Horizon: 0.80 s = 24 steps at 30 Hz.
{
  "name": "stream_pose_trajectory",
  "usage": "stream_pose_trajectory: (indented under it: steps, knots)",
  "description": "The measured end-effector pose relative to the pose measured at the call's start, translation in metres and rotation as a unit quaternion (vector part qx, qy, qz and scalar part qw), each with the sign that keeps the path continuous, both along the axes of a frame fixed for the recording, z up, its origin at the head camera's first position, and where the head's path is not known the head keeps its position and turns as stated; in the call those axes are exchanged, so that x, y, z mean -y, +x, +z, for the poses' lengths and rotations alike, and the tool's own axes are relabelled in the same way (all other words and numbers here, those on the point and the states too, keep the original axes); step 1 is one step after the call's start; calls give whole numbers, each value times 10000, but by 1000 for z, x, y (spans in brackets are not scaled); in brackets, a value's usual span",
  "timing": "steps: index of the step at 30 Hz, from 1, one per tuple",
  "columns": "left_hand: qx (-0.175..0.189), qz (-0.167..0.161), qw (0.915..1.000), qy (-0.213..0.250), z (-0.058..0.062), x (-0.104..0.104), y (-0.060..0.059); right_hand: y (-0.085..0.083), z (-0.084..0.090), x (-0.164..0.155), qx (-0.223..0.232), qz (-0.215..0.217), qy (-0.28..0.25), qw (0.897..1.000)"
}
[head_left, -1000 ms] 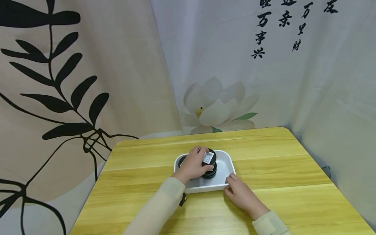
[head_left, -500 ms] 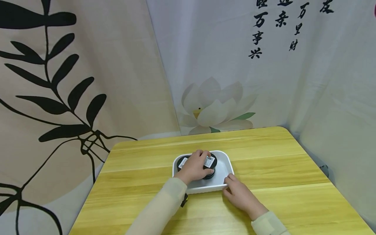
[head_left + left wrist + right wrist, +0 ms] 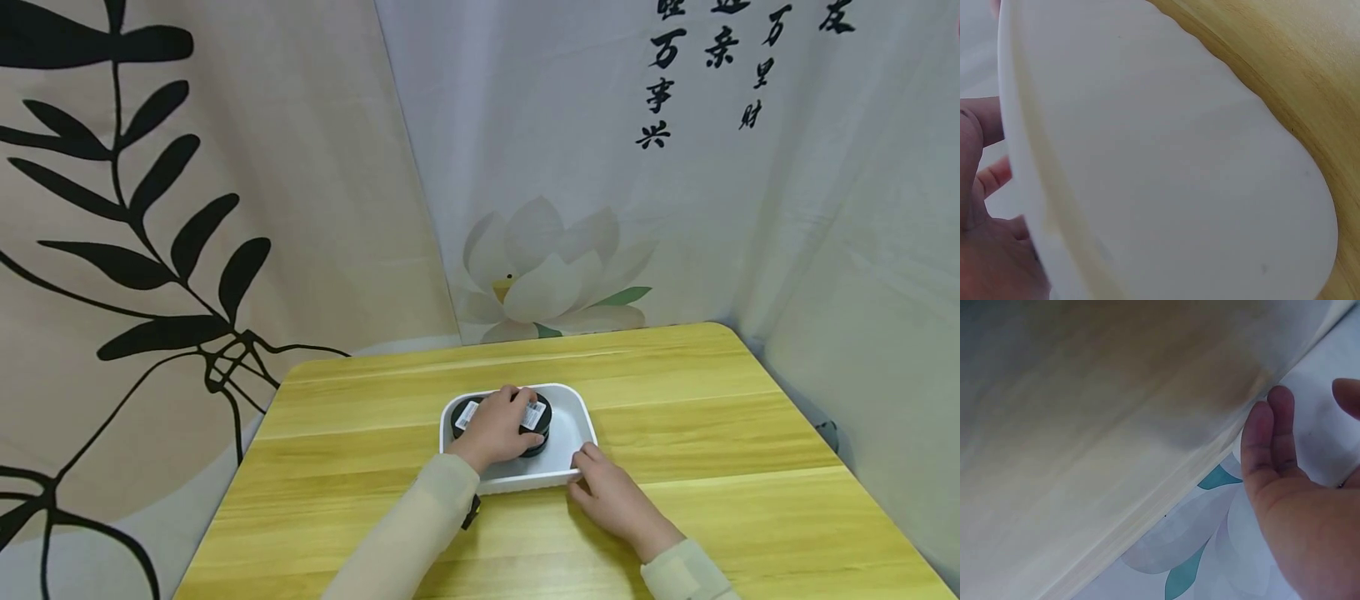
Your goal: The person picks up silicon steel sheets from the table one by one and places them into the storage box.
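A white tray [image 3: 573,417] with rounded corners lies on the wooden table. Inside it, my left hand [image 3: 497,429] grips a black round container [image 3: 545,408] with a white label, on top of a short stack. To its left is another black round container [image 3: 458,417], also labelled and partly behind the hand. My right hand [image 3: 617,500] holds the tray's front right corner. In the left wrist view, the tray's outer wall [image 3: 1166,144] hides most of the left fingers [image 3: 994,178]. Two fingers [image 3: 1259,434] of the right hand meet the tray edge in the right wrist view.
The yellow wooden table [image 3: 720,400] extends around the tray on all sides. Behind it hangs a printed curtain [image 3: 337,208] with dark leaves, a lotus and writing. A black strap piece [image 3: 470,511] shows under the left wrist.
The left hand has lowered the gripped container slightly, and it now sits in line with the stack. More of the left container's label shows. My right hand stays at the corner.
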<state>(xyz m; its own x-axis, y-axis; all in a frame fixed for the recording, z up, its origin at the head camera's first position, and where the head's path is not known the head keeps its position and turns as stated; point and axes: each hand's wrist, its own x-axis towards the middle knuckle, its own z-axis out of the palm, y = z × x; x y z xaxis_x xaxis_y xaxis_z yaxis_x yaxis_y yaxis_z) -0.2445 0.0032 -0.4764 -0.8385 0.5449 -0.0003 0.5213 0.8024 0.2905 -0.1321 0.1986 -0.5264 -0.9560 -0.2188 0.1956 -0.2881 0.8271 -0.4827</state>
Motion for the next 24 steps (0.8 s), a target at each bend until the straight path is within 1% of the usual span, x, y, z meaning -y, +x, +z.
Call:
stream_pose_trajectory:
  steps: [6,14,19,21,24]
  knots:
    - [-89,-72,9997,-192,-1,2,0,-1,-1,0,-30,16,-3,10000]
    - [-98,-78,9996,-266,-3,5,-1,-4,-1,1,-23,95,3,10000]
    - [2,-17,9999,-167,-3,7,-1,-6,-1,1,-7,127,19,9999]
    - [118,29,9999,-65,-2,8,0,-7,-2,0,17,121,45,9999]
    - [268,-11,9995,173,1,9,4,-6,-4,-3,90,109,85,9999]
